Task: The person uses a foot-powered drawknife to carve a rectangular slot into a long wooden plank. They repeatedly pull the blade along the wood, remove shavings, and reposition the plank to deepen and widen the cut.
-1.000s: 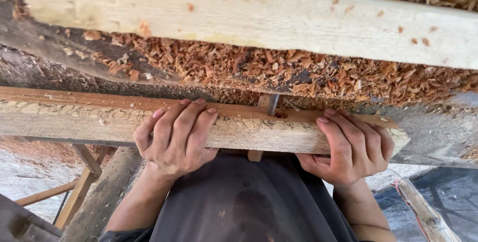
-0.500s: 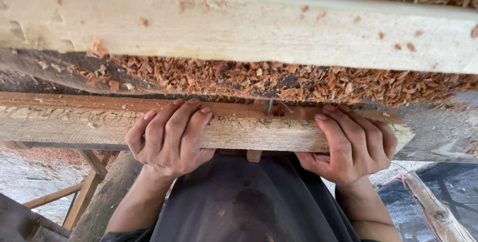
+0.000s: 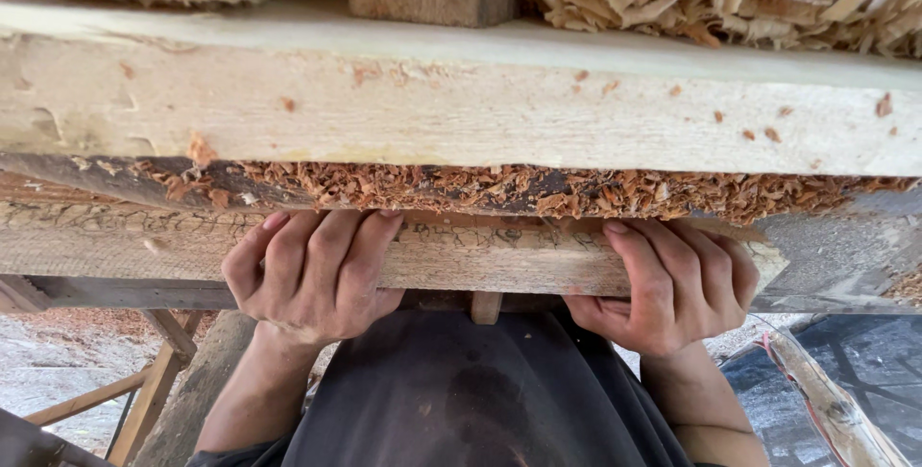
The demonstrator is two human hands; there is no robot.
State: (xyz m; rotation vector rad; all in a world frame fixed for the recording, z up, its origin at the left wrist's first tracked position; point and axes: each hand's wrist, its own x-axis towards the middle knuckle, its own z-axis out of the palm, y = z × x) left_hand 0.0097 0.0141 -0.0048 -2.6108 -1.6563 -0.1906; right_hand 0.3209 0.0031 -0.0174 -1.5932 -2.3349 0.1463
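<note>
Plank (image 3: 480,260) | lies crosswise under both hands | left hand (image 3: 312,275), right hand (image 3: 672,284) curled, gripping it

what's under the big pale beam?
Under the pale beam: reddish wood shavings on a dark surface. Both hands, left and right, grip the plank nearer. Further underneath is hidden.

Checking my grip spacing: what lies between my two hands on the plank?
In the head view, between the left hand and right hand lies bare plank, with a small wooden peg beneath its edge.
</note>
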